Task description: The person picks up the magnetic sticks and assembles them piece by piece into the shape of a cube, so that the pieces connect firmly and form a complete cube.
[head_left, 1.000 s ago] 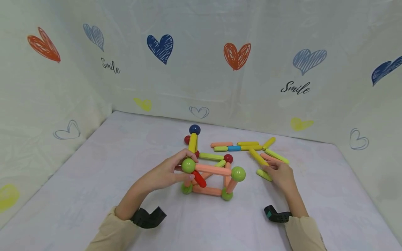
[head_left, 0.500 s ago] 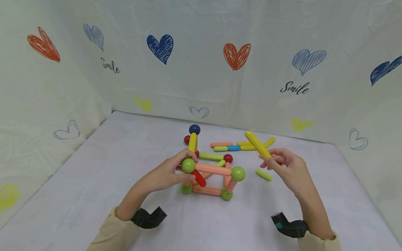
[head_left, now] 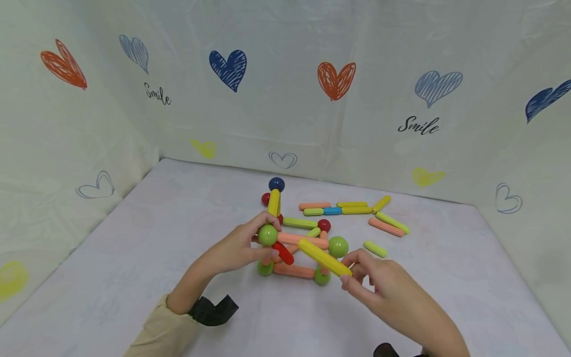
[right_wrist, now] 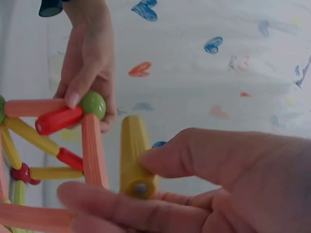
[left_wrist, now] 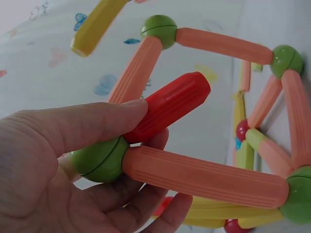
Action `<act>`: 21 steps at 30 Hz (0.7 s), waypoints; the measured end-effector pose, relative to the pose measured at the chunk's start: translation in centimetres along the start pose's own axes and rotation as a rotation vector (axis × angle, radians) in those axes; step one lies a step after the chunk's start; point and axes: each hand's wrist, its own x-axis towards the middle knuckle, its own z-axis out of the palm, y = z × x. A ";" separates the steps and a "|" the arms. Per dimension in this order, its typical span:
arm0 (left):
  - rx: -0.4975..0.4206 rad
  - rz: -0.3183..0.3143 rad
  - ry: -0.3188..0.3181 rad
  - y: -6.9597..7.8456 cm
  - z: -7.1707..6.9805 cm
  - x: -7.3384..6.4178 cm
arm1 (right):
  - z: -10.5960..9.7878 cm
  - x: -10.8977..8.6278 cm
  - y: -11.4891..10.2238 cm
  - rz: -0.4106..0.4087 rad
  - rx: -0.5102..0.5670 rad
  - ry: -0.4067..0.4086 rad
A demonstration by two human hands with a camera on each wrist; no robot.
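Note:
My left hand [head_left: 244,246] grips the upper left corner of a frame built of magnetic sticks and balls. Its thumb presses a short red stick [left_wrist: 170,104] that juts out beside the green ball [left_wrist: 99,162] there. Between thumb and fingers of my right hand [head_left: 388,285] is a yellow stick [head_left: 323,257], held in the air in front of the frame's right side. The head view shows the yellow stick covering part of the lower right post. A salmon stick [head_left: 290,240] runs along the frame's top to another green ball [head_left: 338,247].
Behind the frame stands a yellow stick [head_left: 274,202] topped by a dark blue ball [head_left: 276,184]. Loose sticks lie to the back right, among them a blue stick [head_left: 332,211], a salmon stick [head_left: 385,227] and a short lime stick [head_left: 375,249]. A printed cloth hangs behind the table [head_left: 147,248].
My right hand has lifted the yellow stick from the loose sticks and carried it left and nearer, to the front of the frame. My left hand has stayed at its corner.

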 end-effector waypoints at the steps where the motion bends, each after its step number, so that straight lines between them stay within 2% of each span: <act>1: 0.001 0.001 0.003 0.0 0.0 0.0 | 0.4 0.0 -0.3 0.029 -0.038 -0.033; 5: 0.001 0.000 0.011 0.0 -0.1 0.0 | 1.8 0.0 -0.9 0.079 -0.151 -0.085; 12: -0.001 0.003 0.005 -0.2 -0.2 0.0 | 2.5 0.5 -0.7 0.123 -0.246 -0.162; 14: -0.004 0.005 0.004 -0.3 -0.2 0.0 | 2.6 0.7 -0.6 0.126 -0.248 -0.188; 21: -0.023 -0.012 0.015 -0.3 -0.1 -0.1 | 2.8 1.5 -0.3 0.136 -0.158 -0.285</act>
